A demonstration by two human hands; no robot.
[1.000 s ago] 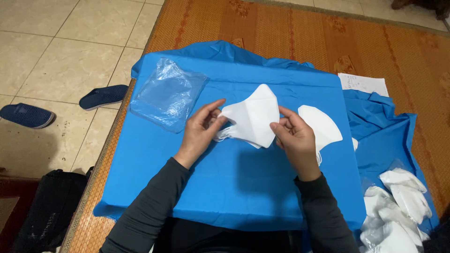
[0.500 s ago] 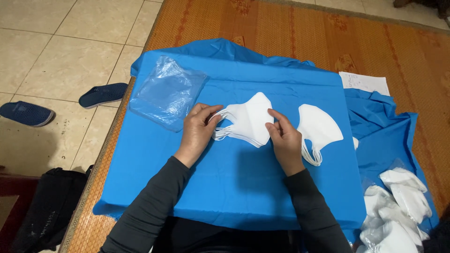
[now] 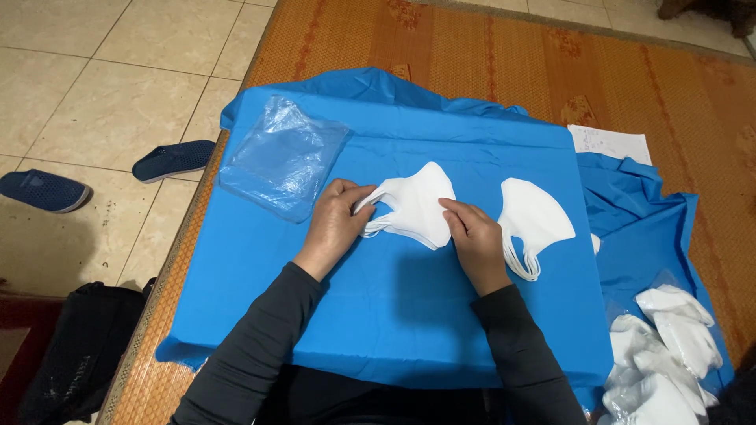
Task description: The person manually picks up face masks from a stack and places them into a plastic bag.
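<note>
We pinch a folded white fabric face mask (image 3: 416,206) w/ left hand (image 3: 335,220) at its loops, right hand (image 3: 472,240) fingers pressing its edge flat on the blue plastic sheet (image 3: 394,315), prob. to square it.

Even indoor light from overhead, fairly bright, colours saturated on the blue cloth (image 3: 409,315). Soft shadow on the cloth just below the forearms, darker at the near edge by the torso. Mild glare on the clear plastic bag (image 3: 283,161) at the cloth's upper left. Focus sharp across the cloth; slight wide-angle bending at frame corners; bottom-left corner beyond the cloth dim.
</note>
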